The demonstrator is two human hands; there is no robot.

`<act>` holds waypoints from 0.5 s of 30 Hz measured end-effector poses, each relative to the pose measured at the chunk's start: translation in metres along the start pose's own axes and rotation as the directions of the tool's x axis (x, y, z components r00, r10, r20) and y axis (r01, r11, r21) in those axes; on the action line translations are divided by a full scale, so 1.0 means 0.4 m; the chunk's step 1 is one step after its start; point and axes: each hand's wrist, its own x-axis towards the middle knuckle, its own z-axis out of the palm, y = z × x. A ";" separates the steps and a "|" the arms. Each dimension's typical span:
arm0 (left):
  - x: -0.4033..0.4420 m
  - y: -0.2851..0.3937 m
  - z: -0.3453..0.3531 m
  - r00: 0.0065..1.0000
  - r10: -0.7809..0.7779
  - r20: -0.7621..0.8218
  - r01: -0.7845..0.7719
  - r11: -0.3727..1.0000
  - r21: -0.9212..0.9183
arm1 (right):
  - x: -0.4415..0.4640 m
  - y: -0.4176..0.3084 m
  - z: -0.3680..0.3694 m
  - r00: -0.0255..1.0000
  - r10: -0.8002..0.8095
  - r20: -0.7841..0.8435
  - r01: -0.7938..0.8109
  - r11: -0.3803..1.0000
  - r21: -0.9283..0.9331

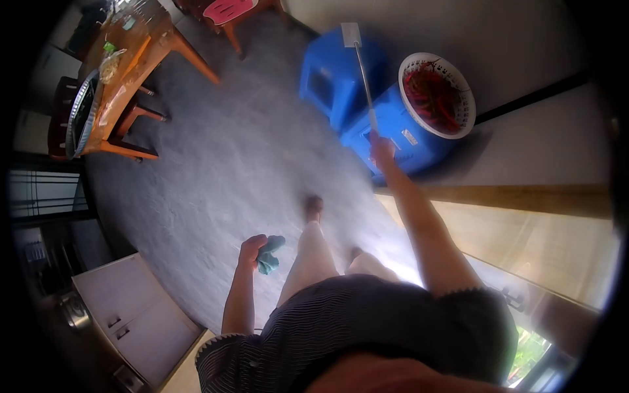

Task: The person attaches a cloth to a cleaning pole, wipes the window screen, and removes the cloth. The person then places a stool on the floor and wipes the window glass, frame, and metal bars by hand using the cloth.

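My left hand (253, 247) is closed around a crumpled green cloth (269, 254), which hangs out beside the fingers, low over the floor. Out in front to the right, my right hand (382, 152) grips the handle of a fly swatter (363, 73), a thin metallic rod with a flat, pale rectangular head. The swatter stretches away from me, its head over a blue plastic stool (316, 88). Just right of that hand stands another blue piece (409, 131) bearing a label. On it sits a white basket (470, 98) full of red chili peppers (432, 98).
A wooden table (137, 62) with items on it and a round tray (82, 114) at its edge stands far left. Beyond is a chair with a pink seat (228, 10). Pale cabinets (134, 314) lie lower left; a wooden-edged surface (517, 200) runs along the right.
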 end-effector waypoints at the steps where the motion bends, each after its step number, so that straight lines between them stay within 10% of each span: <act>1: 0.013 0.034 -0.009 1.000 -0.012 0.027 0.011 1.000 0.025 | 0.039 -0.009 0.023 0.998 0.068 -0.010 -0.068 0.998 0.004; 5: 0.065 0.124 -0.029 0.999 -0.030 0.014 0.029 0.997 0.071 | 0.177 0.084 0.102 0.976 0.053 0.213 -0.117 0.946 0.301; 11: 0.118 0.177 -0.005 0.995 -0.097 0.026 0.092 0.987 0.132 | 0.167 0.103 0.120 0.907 0.174 0.383 -0.166 0.985 -0.055; 15: 0.140 0.206 0.030 0.988 -0.132 0.078 0.116 0.976 0.184 | 0.190 0.181 0.179 0.985 0.099 0.139 -0.065 0.972 -0.227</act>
